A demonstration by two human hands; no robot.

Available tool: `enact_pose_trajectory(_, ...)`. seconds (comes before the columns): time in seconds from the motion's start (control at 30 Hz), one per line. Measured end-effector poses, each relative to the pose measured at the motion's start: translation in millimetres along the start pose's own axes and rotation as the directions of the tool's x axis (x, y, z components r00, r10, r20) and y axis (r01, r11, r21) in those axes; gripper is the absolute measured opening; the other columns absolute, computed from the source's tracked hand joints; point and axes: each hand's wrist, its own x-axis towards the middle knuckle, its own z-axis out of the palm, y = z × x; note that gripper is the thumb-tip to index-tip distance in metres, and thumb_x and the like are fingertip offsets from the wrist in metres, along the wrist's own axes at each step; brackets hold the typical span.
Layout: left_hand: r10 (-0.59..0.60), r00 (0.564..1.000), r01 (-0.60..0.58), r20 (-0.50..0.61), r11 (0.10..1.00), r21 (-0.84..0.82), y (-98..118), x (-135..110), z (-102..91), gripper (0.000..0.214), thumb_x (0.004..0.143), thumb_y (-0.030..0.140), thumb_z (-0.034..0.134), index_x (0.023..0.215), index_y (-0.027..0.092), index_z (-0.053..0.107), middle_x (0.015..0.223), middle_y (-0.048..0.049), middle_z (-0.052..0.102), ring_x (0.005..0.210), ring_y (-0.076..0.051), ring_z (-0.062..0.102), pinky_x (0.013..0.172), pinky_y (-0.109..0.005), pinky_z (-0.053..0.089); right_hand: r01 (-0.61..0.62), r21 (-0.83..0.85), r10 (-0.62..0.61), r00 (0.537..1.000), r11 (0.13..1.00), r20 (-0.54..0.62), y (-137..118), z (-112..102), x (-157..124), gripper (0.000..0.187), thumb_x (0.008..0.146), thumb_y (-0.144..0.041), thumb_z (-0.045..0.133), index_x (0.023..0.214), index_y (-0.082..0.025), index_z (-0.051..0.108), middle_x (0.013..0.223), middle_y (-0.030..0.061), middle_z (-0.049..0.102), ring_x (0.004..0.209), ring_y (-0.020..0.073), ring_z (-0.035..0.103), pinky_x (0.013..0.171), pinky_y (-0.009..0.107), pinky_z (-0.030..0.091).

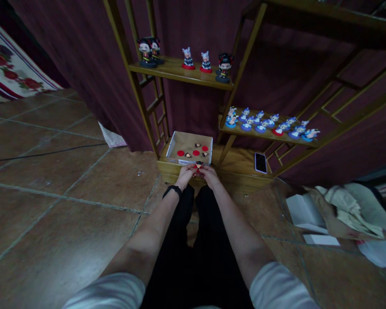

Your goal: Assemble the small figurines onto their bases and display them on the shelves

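Observation:
Between my hands, in front of the box, is a small figurine with dark hair and a red body. My left hand is closed on its left side, and my right hand grips it from the right. Just beyond my fingers stands a shallow open box with white outer sides and a brown inside. Round red bases and several loose dark-haired figurines lie in it. The lower part of the held figurine is hidden by my fingers.
A wooden display shelf rises ahead, with black-haired figurines and grey-white figurines on its upper board. Several blue figurines line the lower right board. A phone lies on the base board. White boxes and cloth are at floor right.

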Motion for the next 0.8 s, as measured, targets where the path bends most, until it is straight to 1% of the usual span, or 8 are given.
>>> enact_pose_trajectory(0.13, 0.007, 1.000, -0.007, 0.006, 1.000, 0.002, -0.5, 0.3, 0.6, 0.029, 0.061, 0.016, 0.067, 0.090, 0.011, 0.067, 0.059, -0.0002, 0.062, 0.044, -0.006, 0.048, 0.048, -0.019, 0.037, -0.015, 0.002, 0.015, 1.000, 1.000, -0.017, 2.0, -1.3, 2.5, 0.021, 0.059, -0.018, 0.065, 0.080, -0.019, 0.065, 0.077, -0.0018, 0.069, 0.063, 0.0129, 0.063, 0.071, 0.029, 0.051)
enact_pose_trajectory(0.33, 0.002, 1.000, -0.002, 0.018, 1.000, -0.010, 0.1, 1.0, 1.0, 0.026, 0.063, 0.012, 0.063, 0.089, 0.009, 0.067, 0.055, -0.0002, 0.060, 0.045, -0.007, 0.049, 0.049, -0.019, 0.037, 0.009, 0.015, -0.009, 1.000, 1.000, -0.011, 1.7, -1.3, 2.6, 0.013, 0.060, -0.016, 0.062, 0.072, -0.018, 0.065, 0.068, -0.0020, 0.067, 0.058, 0.0124, 0.061, 0.069, 0.029, 0.051)
enact_pose_trajectory(0.5, -0.001, 1.000, 0.001, 0.006, 1.000, -0.023, 1.3, -0.7, 1.7, 0.026, 0.064, 0.012, 0.062, 0.089, 0.009, 0.067, 0.055, -0.0006, 0.061, 0.045, -0.007, 0.049, 0.048, -0.019, 0.037, 0.017, 0.013, -0.017, 1.000, 1.000, -0.006, -0.4, -0.4, 0.1, 0.014, 0.061, -0.018, 0.064, 0.075, -0.018, 0.065, 0.071, -0.0015, 0.068, 0.060, 0.0125, 0.061, 0.070, 0.030, 0.050)
enact_pose_trajectory(0.8, 0.005, 1.000, -0.004, 0.020, 0.999, -0.043, 2.0, -2.3, 0.6, 0.031, 0.062, 0.014, 0.064, 0.092, 0.009, 0.067, 0.054, -0.0010, 0.061, 0.046, -0.007, 0.049, 0.048, -0.019, 0.037, 0.025, 0.050, -0.024, 1.000, 0.998, -0.020, -1.1, 0.6, -0.8, 0.014, 0.059, -0.016, 0.065, 0.072, -0.018, 0.065, 0.070, -0.0016, 0.068, 0.061, 0.0121, 0.061, 0.070, 0.028, 0.050)
